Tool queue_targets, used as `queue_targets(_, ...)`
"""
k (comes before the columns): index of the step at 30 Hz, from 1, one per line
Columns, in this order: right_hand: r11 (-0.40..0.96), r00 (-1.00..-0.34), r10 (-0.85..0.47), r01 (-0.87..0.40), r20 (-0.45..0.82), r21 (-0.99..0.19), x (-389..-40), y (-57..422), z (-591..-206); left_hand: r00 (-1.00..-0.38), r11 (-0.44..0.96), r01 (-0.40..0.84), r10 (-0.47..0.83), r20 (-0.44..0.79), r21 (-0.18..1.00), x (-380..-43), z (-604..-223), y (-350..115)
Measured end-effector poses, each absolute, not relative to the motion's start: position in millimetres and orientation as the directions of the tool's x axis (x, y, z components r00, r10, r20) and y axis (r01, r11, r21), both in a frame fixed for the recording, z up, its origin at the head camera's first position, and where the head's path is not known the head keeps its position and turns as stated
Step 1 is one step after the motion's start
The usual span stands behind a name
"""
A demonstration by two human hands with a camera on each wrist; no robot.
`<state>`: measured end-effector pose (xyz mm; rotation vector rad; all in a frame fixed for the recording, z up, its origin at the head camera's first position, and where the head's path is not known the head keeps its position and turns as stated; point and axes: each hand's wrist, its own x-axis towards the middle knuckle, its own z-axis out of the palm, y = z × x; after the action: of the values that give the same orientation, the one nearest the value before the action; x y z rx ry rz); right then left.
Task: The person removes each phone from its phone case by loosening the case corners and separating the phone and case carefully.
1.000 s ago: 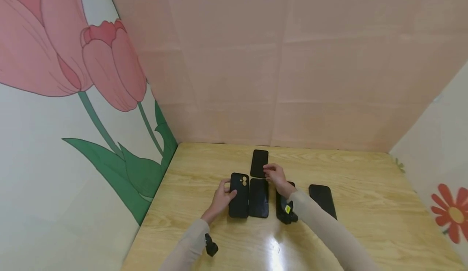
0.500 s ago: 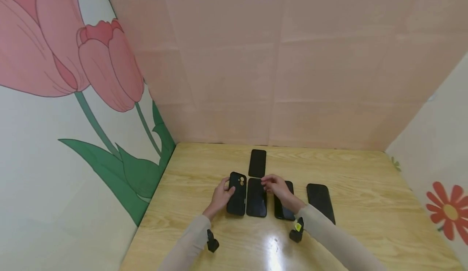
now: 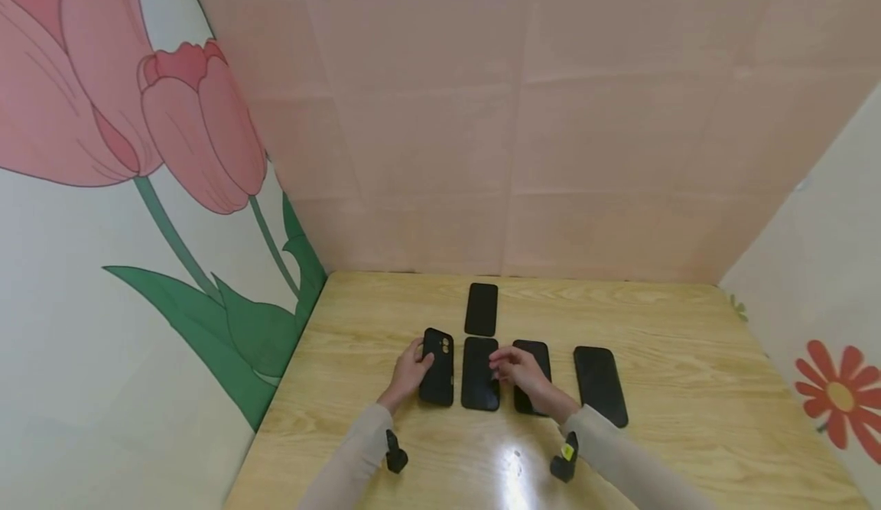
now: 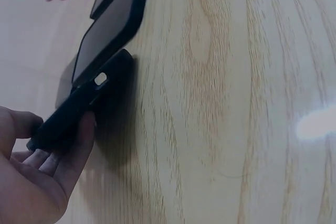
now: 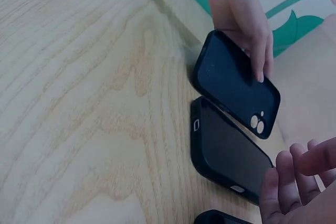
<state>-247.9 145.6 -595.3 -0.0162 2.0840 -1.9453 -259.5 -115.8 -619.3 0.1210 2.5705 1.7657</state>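
My left hand (image 3: 411, 372) grips a black phone case (image 3: 437, 368) by its left edge, thumb on the inside and fingers beneath. The case is tilted off the table, and its camera holes show light through in the right wrist view. Beside it lies a phone in a black case (image 3: 479, 388), dark screen up. My right hand (image 3: 526, 376) hovers over that phone's right edge, fingers loosely bent, with nothing visible in them. Under the right hand, partly hidden, is another dark phone (image 3: 533, 353).
A third dark phone-shaped piece (image 3: 601, 385) lies to the right, and one more black slab (image 3: 481, 310) is farther back. Wood-grain table (image 3: 661, 326) meets a pinkish wall covering (image 3: 523, 151) behind. A tulip-painted panel (image 3: 206, 250) bounds the left side.
My right hand has drawn back toward me from near the rear slab to the middle phone. The left hand keeps hold of the phone case, which has tilted and shifted slightly left.
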Motion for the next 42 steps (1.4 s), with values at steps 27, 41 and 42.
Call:
queue_targets(27, 0.088, -0.96, -0.199, 0.184, -0.199, -0.979, -246.0, 153.0, -606.7, -0.995, 0.622, 0.038, -0.045, 0.084, 0.782, -259.1, -611.8, -125.1)
queue_targets(41, 0.255, -0.969, -0.128, 0.171, -0.209, -0.952, -249.8, 150.2, -604.3, -0.988, 0.636, 0.005, -0.113, 0.1, 0.772, -256.2, -607.8, -122.9)
queue_targets(42, 0.271, -0.97, -0.129, 0.167, -0.208, -0.948, -250.6, 150.2, -604.6, -0.987, 0.63, 0.006, -0.12, 0.105, 0.777, -256.0, -607.9, -122.7)
